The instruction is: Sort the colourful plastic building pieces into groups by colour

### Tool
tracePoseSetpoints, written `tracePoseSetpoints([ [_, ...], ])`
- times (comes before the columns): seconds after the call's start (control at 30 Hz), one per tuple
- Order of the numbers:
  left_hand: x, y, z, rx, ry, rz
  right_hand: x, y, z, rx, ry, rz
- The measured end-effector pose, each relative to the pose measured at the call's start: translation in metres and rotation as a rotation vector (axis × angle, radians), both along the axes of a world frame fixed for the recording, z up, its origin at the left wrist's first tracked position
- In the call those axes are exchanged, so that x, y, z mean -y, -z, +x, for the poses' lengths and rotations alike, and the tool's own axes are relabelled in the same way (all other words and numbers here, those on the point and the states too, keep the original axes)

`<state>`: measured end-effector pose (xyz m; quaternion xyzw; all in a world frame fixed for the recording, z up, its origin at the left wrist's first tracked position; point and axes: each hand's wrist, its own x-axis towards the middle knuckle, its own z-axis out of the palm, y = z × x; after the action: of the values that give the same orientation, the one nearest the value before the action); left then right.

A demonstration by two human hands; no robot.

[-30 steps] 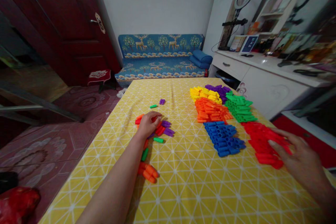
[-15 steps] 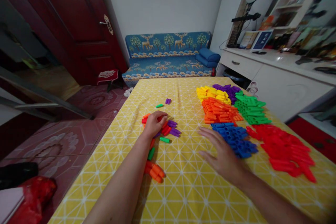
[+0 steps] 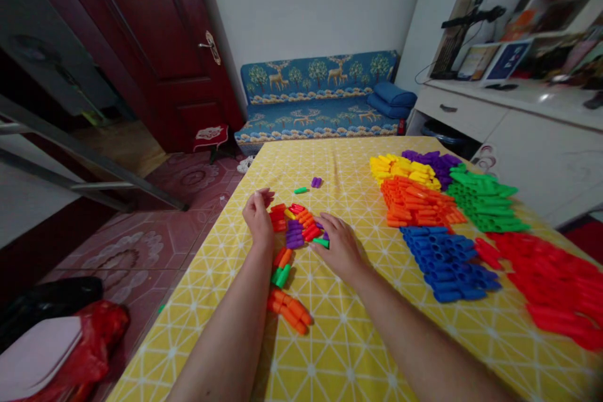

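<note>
My left hand [image 3: 259,218] is raised beside the left edge of a small cluster of plastic tubes, next to orange tubes [image 3: 278,218]. Its fingers are curled together, and whatever they may hold is hidden. My right hand [image 3: 343,247] reaches in from the other side, thumb and fingers apart around a green tube [image 3: 321,243] and partly covered purple tubes. Between the hands lie purple tubes [image 3: 294,234], red tubes [image 3: 311,232] and a yellow tube [image 3: 289,215]. Nearer me are green tubes [image 3: 281,276] and joined orange tubes [image 3: 293,312].
Sorted piles stand on the right: yellow [image 3: 402,169], purple [image 3: 436,166], orange [image 3: 419,202], green [image 3: 485,198], blue [image 3: 447,264] and red [image 3: 556,282]. A lone green tube [image 3: 300,190] and two purple ones [image 3: 316,182] lie farther back on the yellow tablecloth [image 3: 348,352].
My right hand has moved left from beside the blue pile to the small cluster. My left hand has drawn back left off the cluster, uncovering its tubes. The camera view has shifted.
</note>
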<state>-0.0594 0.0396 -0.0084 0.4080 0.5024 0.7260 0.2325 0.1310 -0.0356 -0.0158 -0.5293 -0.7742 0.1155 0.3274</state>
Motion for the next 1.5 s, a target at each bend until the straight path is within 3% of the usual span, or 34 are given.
tracePoseSetpoints([
  [0.1, -0.003, 0.005, -0.006, -0.094, 0.01, -0.071, 0.001, -0.001, 0.003, -0.049, 0.038, 0.015],
  [0.27, 0.003, 0.007, 0.009, -0.458, 0.356, -0.222, 0.003, -0.004, 0.002, -0.11, 0.043, 0.042],
  [0.37, 0.006, 0.001, 0.013, -0.484, 0.466, -0.202, 0.004, -0.008, 0.002, -0.137, 0.051, 0.042],
  [0.43, 0.009, -0.006, 0.009, -0.546, 0.475, -0.211, 0.006, -0.01, 0.003, -0.126, 0.06, 0.04],
  [0.6, 0.038, -0.019, 0.005, -0.937, 0.486, -0.318, 0.006, -0.006, 0.008, -0.214, 0.089, 0.017],
  [0.77, 0.079, -0.017, 0.048, -1.149, 0.434, -0.382, 0.01, 0.007, 0.01, -0.167, 0.066, -0.005],
  [0.93, 0.093, -0.017, 0.082, -1.201, 0.348, -0.375, 0.029, 0.002, 0.018, -0.038, 0.055, 0.007],
  [1.27, 0.101, -0.021, 0.089, -1.146, 0.593, -0.198, 0.06, -0.005, 0.043, -0.202, 0.153, -0.026],
  [1.5, 0.104, -0.022, 0.089, -1.109, 0.641, -0.17, 0.073, -0.013, 0.051, -0.199, 0.183, -0.005],
])
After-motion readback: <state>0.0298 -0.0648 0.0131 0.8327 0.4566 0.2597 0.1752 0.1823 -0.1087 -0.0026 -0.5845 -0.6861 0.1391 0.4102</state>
